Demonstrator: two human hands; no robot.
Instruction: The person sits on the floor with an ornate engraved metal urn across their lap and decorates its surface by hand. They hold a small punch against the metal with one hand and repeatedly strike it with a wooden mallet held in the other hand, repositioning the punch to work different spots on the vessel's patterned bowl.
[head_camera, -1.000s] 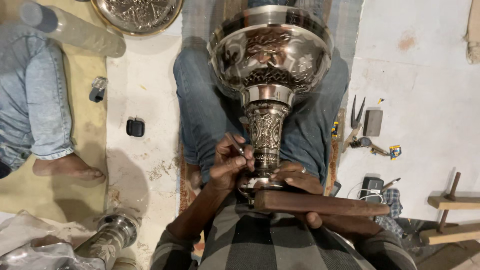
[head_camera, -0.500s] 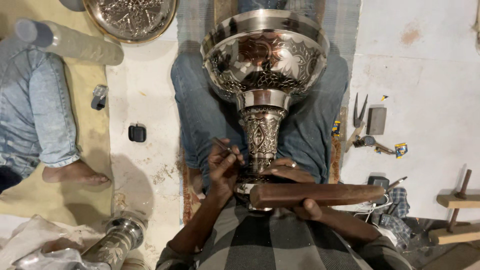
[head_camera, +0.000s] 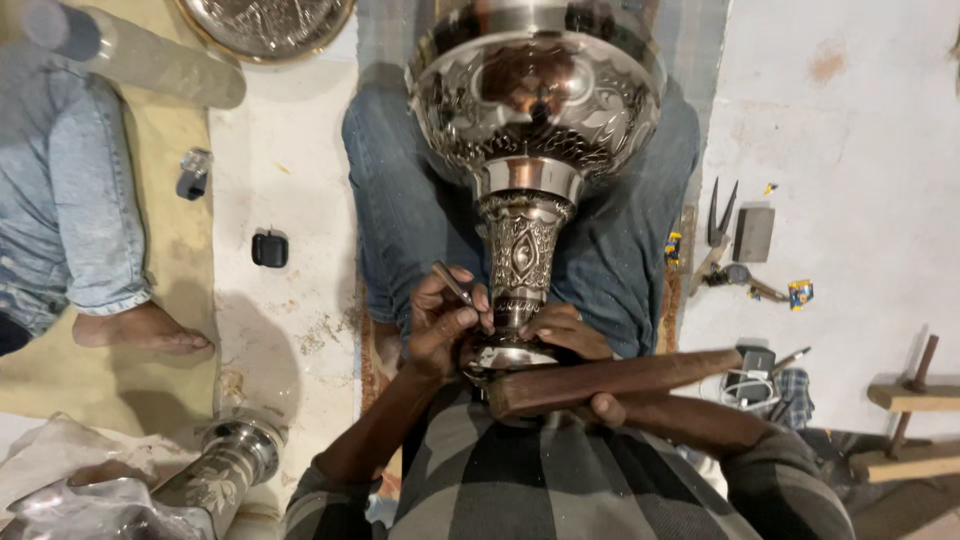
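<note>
Fingers (head_camera: 462, 300) pinch a thin chisel (head_camera: 450, 282) against the goblet's stem (head_camera: 522, 255)

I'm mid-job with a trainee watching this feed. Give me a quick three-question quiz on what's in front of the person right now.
1. True or false: the left hand holds a thin metal punch against the stem of the engraved metal vase.
2. What does the right hand hold? A) pliers B) a wooden mallet C) a cloth
3. Fill in: the pliers lie on the floor to the person's ____ side.

Key
1. True; its tip meets the lower stem.
2. B; the mallet lies across, just below the vase's base.
3. Right, beside a small grey block.
</note>
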